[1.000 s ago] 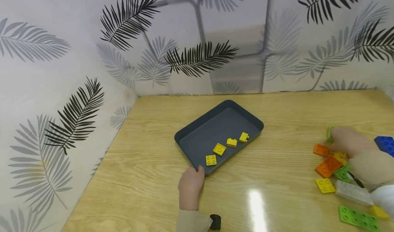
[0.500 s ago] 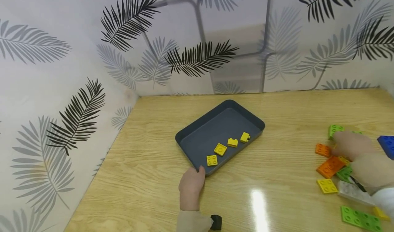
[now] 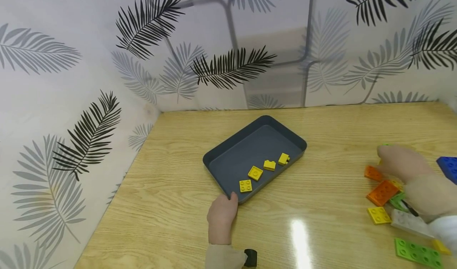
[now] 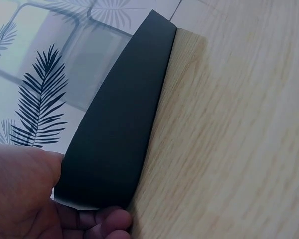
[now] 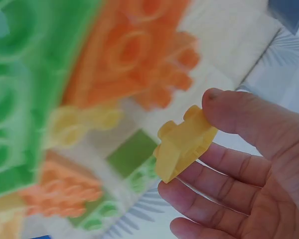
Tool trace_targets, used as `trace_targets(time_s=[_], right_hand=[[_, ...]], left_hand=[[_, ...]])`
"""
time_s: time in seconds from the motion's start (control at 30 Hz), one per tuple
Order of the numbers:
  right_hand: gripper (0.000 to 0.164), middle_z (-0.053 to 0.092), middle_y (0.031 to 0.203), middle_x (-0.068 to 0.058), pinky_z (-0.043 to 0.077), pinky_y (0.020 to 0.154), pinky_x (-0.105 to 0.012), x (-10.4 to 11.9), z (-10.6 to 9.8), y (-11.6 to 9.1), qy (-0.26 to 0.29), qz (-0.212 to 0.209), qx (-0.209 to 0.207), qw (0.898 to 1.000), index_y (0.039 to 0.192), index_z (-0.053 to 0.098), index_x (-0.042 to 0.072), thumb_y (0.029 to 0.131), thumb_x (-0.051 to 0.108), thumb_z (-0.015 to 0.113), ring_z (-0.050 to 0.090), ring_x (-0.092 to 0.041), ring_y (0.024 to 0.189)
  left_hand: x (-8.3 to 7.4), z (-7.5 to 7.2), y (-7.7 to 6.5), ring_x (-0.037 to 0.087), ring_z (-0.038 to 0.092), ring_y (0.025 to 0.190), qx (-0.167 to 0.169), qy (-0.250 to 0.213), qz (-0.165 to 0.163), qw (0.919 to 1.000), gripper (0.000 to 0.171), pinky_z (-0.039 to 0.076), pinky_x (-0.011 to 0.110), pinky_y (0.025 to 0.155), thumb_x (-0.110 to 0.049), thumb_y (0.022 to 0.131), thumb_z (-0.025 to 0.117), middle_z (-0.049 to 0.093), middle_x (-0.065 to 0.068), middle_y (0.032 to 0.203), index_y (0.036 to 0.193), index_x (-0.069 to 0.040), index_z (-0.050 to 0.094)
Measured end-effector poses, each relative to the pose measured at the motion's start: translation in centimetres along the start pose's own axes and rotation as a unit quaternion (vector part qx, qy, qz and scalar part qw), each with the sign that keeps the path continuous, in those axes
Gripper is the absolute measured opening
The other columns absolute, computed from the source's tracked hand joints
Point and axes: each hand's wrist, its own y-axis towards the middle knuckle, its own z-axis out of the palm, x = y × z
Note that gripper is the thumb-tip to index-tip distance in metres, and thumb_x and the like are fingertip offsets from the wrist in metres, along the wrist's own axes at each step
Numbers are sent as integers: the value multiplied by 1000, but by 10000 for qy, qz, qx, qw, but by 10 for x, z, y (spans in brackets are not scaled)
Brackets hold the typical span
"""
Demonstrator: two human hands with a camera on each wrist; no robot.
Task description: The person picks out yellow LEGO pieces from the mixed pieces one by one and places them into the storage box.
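My left hand [image 3: 221, 211] grips the near corner of a dark grey tray [image 3: 235, 154], thumb over the rim. In the left wrist view its fingers [image 4: 114, 221] curl under the tray's wall [image 4: 119, 114]. Several yellow toy bricks [image 3: 255, 173] lie along the tray's near side. Far right, my right hand [image 3: 403, 164] is over a pile of loose bricks. The right wrist view shows it pinching a yellow toy brick [image 5: 184, 144] between thumb and fingers; in the head view that brick is mostly hidden.
Around the right hand lie orange bricks [image 3: 383, 193], a flat yellow brick [image 3: 379, 215], a white brick [image 3: 410, 222] and a long green brick [image 3: 418, 253]. A blue brick [image 3: 448, 168] sits at the right edge. A leaf-patterned sheet [image 3: 228, 31] borders the wooden table.
Over the pile, my right hand has shifted slightly left and away from me, covering most of the light green brick. The left hand and tray have stayed put.
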Motion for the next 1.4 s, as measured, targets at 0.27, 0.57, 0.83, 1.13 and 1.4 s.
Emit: trace_targets(time_s=[0.27,0.57,0.83,1.13,1.4], right_hand=[[21,57,73,-7,42,51,-36,29,-12,11,-43,-603,-195,9980,81,54,-1,75,11,71,54,-21,63],[30,61,83,-17,46,54,-40,67,-17,28,-219,-1053,-562,9926,93,55,-7,75,9,72,58,-29,69],[48,62,90,-20,48,59,-40,102,-23,45,-466,-1162,-537,9907,109,49,-13,74,10,74,61,-33,76],[43,62,88,-18,49,57,-38,132,-19,65,-635,-1366,-958,9839,104,52,-11,72,6,75,61,-28,70],[40,62,90,-19,49,63,-42,150,-16,75,-634,-1755,-1420,9721,100,57,-7,67,2,78,61,-34,78]], left_hand=[[2,-3,1,21,49,56,48,-21,42,10000,37,39,35,50,-29,92,43,55,11,67,78,0,60],[5,-4,5,24,53,62,116,-9,-7,9999,38,43,39,56,-30,92,43,60,15,76,88,3,62],[6,0,8,22,51,61,199,-27,-53,9998,39,42,38,54,-31,93,43,57,12,73,86,2,62],[7,0,5,21,47,56,117,-48,18,9999,38,38,35,50,-31,93,42,53,9,65,74,-3,58],[6,-1,3,20,46,53,63,-94,34,9999,38,36,33,47,-32,93,43,50,7,60,69,-5,57]])
